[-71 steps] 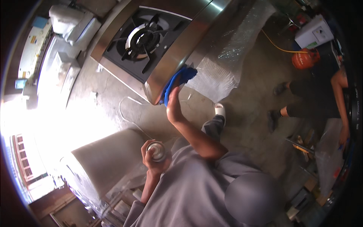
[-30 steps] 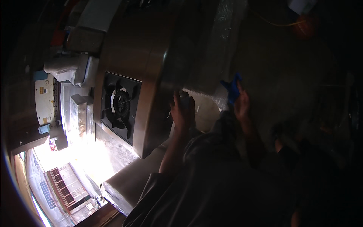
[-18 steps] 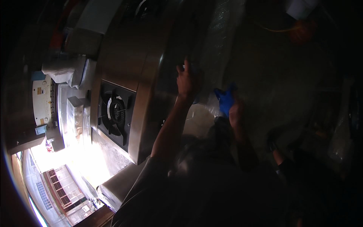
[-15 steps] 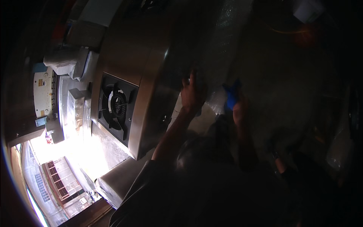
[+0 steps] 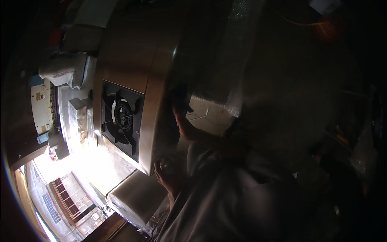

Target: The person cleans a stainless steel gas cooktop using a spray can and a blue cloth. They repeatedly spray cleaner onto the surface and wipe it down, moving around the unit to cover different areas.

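Observation:
The view is very dim. A stainless steel gas stove (image 5: 133, 56) with a black burner (image 5: 121, 116) lies across the left middle. My right hand (image 5: 180, 115) presses a dark-looking cloth (image 5: 181, 96) against the stove's steel side panel. My left hand (image 5: 168, 177) is lower, at the stove's near corner. It is closed around a small can (image 5: 163, 164) with a pale top. My grey sleeves and body fill the lower right.
A second wrapped steel unit (image 5: 135, 197) lies below the stove. Clear bubble wrap (image 5: 238, 60) hangs to the right of the stove. Wrapped boxes (image 5: 64, 70) and a white appliance (image 5: 42, 107) sit at the left, beside a bright window (image 5: 60, 189).
My left hand with the can has dropped from the stove's side panel to its near corner. My right hand has carried the cloth left onto the panel.

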Available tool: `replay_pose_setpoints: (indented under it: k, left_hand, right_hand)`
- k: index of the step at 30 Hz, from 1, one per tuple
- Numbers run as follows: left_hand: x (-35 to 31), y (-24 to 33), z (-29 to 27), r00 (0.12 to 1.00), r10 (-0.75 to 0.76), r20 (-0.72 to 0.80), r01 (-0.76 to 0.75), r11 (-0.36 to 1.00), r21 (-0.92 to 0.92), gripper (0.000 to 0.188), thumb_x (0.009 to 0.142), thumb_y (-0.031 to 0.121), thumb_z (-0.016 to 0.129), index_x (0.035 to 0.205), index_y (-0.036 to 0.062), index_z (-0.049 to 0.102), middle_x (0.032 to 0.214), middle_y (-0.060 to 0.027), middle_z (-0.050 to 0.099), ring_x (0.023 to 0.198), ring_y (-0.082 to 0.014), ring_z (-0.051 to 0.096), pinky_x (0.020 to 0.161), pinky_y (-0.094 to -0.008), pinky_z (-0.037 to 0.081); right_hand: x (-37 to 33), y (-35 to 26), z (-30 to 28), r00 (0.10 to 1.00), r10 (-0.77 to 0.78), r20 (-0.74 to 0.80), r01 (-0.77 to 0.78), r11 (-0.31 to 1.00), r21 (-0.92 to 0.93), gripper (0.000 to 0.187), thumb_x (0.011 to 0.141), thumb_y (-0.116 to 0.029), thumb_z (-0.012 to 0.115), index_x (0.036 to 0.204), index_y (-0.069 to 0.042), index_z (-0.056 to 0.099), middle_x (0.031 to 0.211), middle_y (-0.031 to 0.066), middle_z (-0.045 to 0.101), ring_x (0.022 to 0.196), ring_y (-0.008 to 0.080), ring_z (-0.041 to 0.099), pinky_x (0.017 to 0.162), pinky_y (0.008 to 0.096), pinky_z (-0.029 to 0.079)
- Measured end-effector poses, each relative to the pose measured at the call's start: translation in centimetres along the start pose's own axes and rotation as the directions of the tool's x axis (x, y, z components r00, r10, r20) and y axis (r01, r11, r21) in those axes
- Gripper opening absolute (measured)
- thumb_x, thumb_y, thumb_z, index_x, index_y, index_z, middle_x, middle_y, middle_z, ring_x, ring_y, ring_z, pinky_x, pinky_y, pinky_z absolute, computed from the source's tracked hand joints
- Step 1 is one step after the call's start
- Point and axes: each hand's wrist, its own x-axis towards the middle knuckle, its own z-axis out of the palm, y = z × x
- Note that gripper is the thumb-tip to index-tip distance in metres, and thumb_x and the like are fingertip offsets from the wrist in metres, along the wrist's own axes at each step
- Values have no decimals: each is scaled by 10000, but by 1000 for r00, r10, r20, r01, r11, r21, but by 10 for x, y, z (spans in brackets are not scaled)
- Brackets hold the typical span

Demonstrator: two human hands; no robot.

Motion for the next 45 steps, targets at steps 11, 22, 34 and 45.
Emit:
replay_pose_setpoints:
  k: [11,22,34,45]
  left_hand:
    - [-17,-21,-8,996,-87,1,85,977,-196,751,802,27,828,1447,38,444,1147,-165,669,989,-253,693,844,-376,596]
    - [6,-54,-26,972,236,4,-217,900,-379,772,858,88,809,1476,-19,358,1162,-207,639,969,-268,686,822,-387,610]
    - [-7,-127,-31,915,369,165,-158,702,-694,763,838,261,795,1434,-50,435,1188,-242,661,971,-360,695,866,-461,559]
    - [-5,-139,-16,830,473,296,-206,752,-626,834,834,366,806,1453,-26,407,1122,-190,677,915,-258,701,795,-404,575]
  right_hand:
    - [47,-61,-30,982,10,-187,58,933,356,904,1075,-629,347,1681,-37,31,1749,214,-10,1586,329,93,1277,450,90]
    - [31,-61,-78,917,60,-394,291,574,765,763,1112,-416,422,1692,-216,-32,1665,193,310,1517,319,366,1251,502,279]
    - [-26,-31,-73,989,121,-83,102,-162,982,321,1019,-133,615,1310,1,622,1439,170,607,1354,336,567,1223,503,383]
    - [39,36,5,843,-307,-441,218,945,-243,410,1087,-122,440,1468,18,375,1545,248,359,1440,398,333,1183,468,291]
